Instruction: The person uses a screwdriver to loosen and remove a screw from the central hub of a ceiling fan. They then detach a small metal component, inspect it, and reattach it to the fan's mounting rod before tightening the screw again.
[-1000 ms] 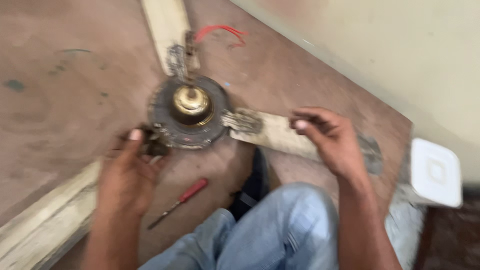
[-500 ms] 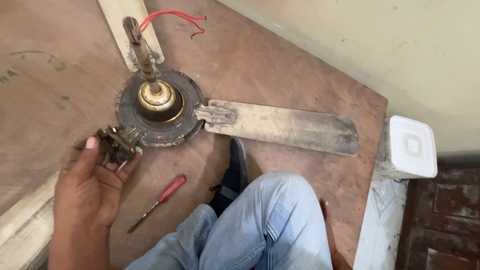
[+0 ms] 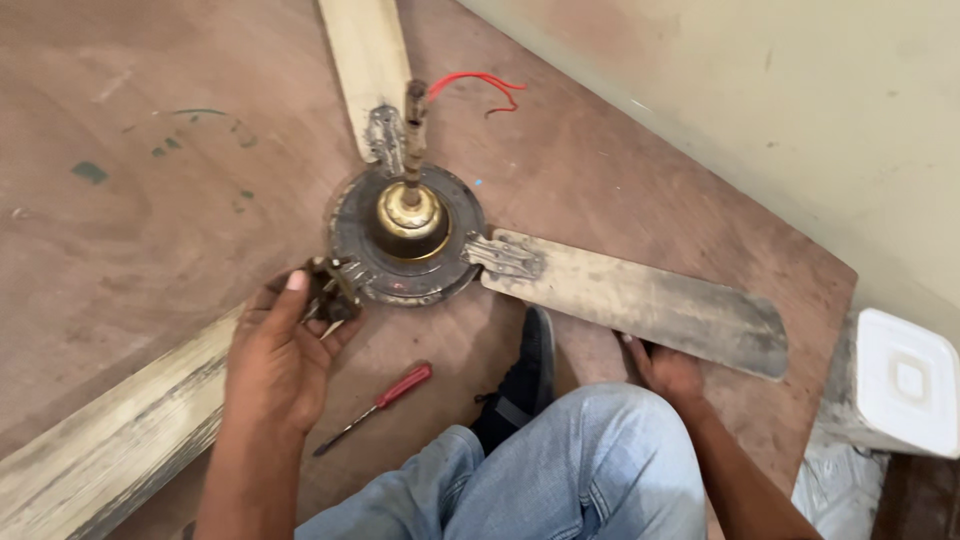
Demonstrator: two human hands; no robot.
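Note:
An old ceiling fan lies on the brown floor, its dark motor hub (image 3: pixel 405 240) with a brass cap and a rusty rod pointing up. My left hand (image 3: pixel 280 355) grips the metal bracket (image 3: pixel 328 295) where the lower-left blade (image 3: pixel 110 450) joins the hub. My right hand (image 3: pixel 668 372) rests on the floor against the near edge of the right blade (image 3: pixel 640 300), its fingertips partly hidden. A third blade (image 3: pixel 365 60) runs toward the top. A red-handled screwdriver (image 3: pixel 378 394) lies on the floor between my hands.
My knee in blue jeans (image 3: pixel 560 470) and a dark shoe (image 3: pixel 520 385) sit just below the hub. Red wires (image 3: pixel 480 85) trail from the rod. A pale wall (image 3: pixel 750 120) runs along the right. A white square box (image 3: pixel 900 385) stands at the right edge.
My right hand left the right blade, went out of view, and now sits by that blade's near edge. My left hand has stayed on the bracket. The view has shifted.

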